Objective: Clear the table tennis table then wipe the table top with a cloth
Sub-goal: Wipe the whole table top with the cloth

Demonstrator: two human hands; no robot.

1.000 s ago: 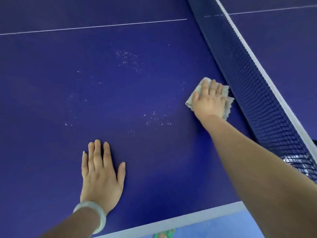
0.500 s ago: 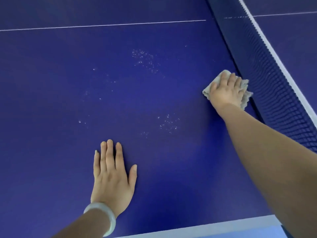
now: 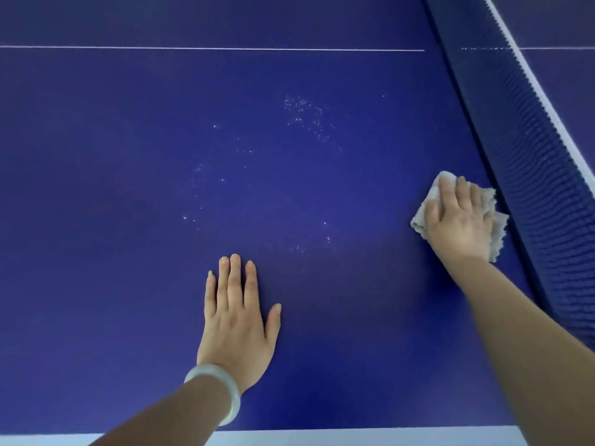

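The dark blue table top fills the view. Small white specks are scattered across its middle. My right hand presses flat on a crumpled pale cloth, which lies on the table right beside the net's foot. My left hand rests palm down on the table with fingers together, holding nothing. A pale bangle circles that wrist.
The dark net with a white top band runs diagonally along the right side, touching distance from the cloth. A thin white centre line crosses the far part. The white edge stripe marks the near border.
My right hand has drawn the cloth back toward me along the net. The left hand stays planted; the view has shifted so everything sits further right.
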